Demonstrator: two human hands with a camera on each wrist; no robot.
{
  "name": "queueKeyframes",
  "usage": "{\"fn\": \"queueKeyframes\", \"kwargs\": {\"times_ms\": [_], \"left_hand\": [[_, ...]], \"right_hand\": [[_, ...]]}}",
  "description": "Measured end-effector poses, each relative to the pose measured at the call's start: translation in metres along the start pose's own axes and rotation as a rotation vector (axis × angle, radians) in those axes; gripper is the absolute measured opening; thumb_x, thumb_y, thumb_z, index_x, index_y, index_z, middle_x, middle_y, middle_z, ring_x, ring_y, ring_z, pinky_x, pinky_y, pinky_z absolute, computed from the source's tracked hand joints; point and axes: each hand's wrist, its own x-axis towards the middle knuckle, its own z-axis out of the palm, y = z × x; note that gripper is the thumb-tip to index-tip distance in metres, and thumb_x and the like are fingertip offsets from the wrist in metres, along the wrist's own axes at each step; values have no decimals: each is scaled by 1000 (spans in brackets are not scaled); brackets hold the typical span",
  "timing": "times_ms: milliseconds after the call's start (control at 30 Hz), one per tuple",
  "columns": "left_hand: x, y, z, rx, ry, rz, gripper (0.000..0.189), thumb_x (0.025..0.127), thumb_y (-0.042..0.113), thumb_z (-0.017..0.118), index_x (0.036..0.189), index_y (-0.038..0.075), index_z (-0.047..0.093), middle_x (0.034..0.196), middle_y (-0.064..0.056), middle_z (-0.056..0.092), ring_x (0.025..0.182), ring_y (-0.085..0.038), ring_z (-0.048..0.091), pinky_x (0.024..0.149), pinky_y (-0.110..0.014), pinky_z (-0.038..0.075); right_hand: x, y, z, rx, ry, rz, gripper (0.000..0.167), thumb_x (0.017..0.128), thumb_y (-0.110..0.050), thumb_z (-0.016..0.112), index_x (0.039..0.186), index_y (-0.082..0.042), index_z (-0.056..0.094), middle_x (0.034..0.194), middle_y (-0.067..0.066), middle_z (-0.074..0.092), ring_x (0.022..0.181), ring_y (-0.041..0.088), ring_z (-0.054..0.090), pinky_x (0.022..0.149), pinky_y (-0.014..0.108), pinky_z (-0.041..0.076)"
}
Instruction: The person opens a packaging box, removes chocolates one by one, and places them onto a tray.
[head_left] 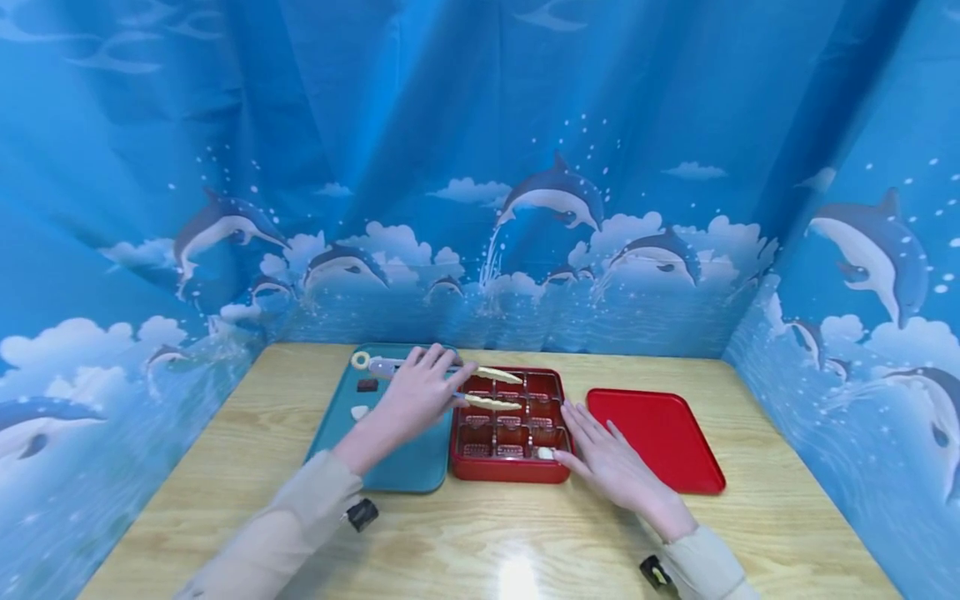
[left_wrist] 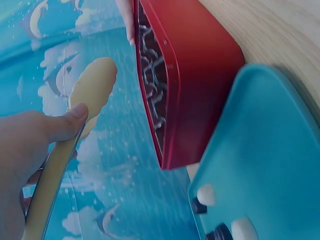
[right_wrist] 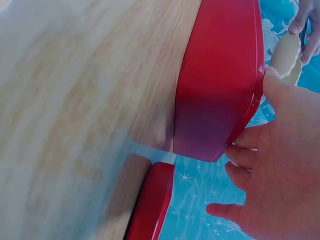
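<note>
My left hand grips a pair of tongs with cream, scalloped tips. The tips stand spread apart above a red box, touching nothing I can make out. A clear divider splits the inside of the box into several compartments. One white piece lies in the front right compartment. My right hand rests against the right side of the box, its thumb at the rim in the right wrist view and its fingers fairly straight. Left of the box, a teal tray carries small white pieces and dark pieces.
A flat red lid lies right of the box on the wooden table. Behind and around the table hangs a blue curtain printed with dolphins. The left forearm reaches across the teal tray and hides part of it.
</note>
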Motion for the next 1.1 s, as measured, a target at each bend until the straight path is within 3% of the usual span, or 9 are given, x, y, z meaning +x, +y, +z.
{"fn": "queueKeyframes", "kwargs": {"times_ms": [433, 700, 933, 1100], "left_hand": [[35, 38, 0, 103, -69, 162, 52, 87, 44, 79, 134, 26, 65, 121, -1, 66, 115, -22, 58, 97, -39, 48], [49, 54, -2, 177, -143, 266, 49, 91, 47, 72, 136, 30, 65, 128, 2, 66, 121, -18, 57, 105, -37, 43], [62, 65, -4, 229, -155, 343, 38, 95, 31, 72, 133, 32, 68, 129, 6, 67, 123, -16, 55, 107, -36, 42], [70, 73, -4, 279, -179, 395, 33, 98, 31, 68, 131, 34, 69, 130, 9, 66, 125, -14, 54, 109, -34, 40]], "right_hand": [[0, 1, -1, 6, 12, -11, 79, 103, -54, 50, 160, -5, 27, 166, 14, 25, 152, 38, 23, 117, 65, 22], [0, 1, 0, 7, -7, -12, 79, 103, -54, 50, 160, -5, 27, 166, 14, 25, 153, 36, 22, 117, 66, 22], [0, 2, 0, -5, 2, -14, 78, 103, -54, 48, 160, -4, 27, 165, 16, 27, 152, 37, 23, 116, 66, 23], [1, 3, 1, -13, -1, -15, 79, 103, -54, 49, 160, -5, 26, 165, 14, 26, 152, 38, 24, 116, 66, 23]]}}
